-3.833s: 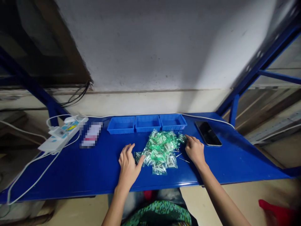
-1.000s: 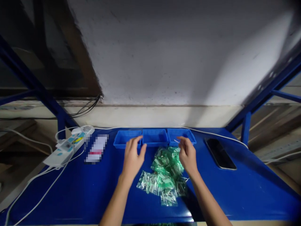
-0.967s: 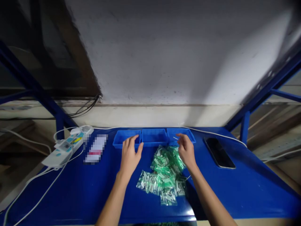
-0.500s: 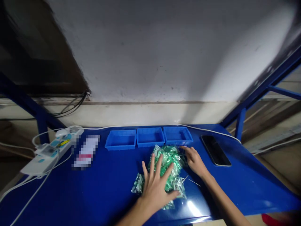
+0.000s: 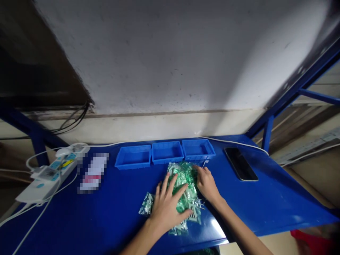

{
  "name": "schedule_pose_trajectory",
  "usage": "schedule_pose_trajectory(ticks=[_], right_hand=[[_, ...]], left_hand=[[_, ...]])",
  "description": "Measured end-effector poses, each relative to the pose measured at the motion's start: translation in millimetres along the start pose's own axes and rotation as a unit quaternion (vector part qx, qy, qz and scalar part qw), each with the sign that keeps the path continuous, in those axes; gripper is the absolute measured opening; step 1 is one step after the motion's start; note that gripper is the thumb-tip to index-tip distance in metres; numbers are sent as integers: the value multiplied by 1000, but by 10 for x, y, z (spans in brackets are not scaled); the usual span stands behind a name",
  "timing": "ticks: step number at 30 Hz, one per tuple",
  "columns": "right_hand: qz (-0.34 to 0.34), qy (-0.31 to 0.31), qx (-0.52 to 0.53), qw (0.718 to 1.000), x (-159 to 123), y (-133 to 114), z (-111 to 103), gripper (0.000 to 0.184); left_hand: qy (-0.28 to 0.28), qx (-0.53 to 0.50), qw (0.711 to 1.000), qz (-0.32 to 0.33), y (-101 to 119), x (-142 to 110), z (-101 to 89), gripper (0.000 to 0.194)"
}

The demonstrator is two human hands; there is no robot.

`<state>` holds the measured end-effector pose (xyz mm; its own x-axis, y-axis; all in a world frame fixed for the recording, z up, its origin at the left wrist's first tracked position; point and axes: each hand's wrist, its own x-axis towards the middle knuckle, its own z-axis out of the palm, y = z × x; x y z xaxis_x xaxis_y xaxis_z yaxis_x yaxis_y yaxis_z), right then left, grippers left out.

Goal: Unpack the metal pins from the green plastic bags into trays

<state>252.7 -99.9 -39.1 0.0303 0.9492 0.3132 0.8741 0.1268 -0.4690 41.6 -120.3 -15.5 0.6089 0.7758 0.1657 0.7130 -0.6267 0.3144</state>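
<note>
Left hand (image 5: 168, 209): fingers spread apart, palm down over the heap of clear packets (image 5: 190, 174); nothing is seen pinched between them. Right hand (image 5: 208, 184): fingers bent, index tip at the heap's far right edge; whether anything is gripped under the curled fingers cannot be told.

The heap lies on the blue table (image 5: 117, 216), in front of the trays and partly hidden by the left hand. Contents show green and whitish, with thin dark slivers; exact parts too small to identify. One packet (image 5: 146, 204) sticks out to the left of the left hand, and another (image 5: 179, 228) lies at the near edge. Thin light rods (image 5: 202, 206) poke out at the right side.

Handling estimate: each packet probably light, film soft and slick, contents stiffer and likely to shift inside. Packets overlap, so they may slide or drag neighbours. Best hold: pinch a free corner or flat margin of film, or take the body across the stiff pieces; the left outlier offers the clearest edge. Film could tear if pulled hard.

Farther out: three blue trays (image 5: 132, 166) in a row behind the heap, black phone (image 5: 240, 163) to the right, white power strip (image 5: 39, 187) far left.
</note>
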Motion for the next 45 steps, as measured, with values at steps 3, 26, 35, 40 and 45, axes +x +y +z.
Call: schedule_pose_trajectory(ticks=[3,26,35,40,45], right_hand=[[2,1,5,1000,-19,-84,49,43],[11,271,95,958,688,126,-289,25],[67,97,124,985,1261,82,-61,38],[60,42,147,986,1339,2,1,48],[47,47,162,985,1239,-117,0,53]], left_hand=[[-11,8,1000,7,-65,-47,-54,72],[188,-16,981,-44,-66,334,-410,31],[-44,24,998,-46,-379,1330,-328,57],[-87,43,995,-24,-459,1168,-406,46],[-98,53,993,-22,-441,1076,-468,48]])
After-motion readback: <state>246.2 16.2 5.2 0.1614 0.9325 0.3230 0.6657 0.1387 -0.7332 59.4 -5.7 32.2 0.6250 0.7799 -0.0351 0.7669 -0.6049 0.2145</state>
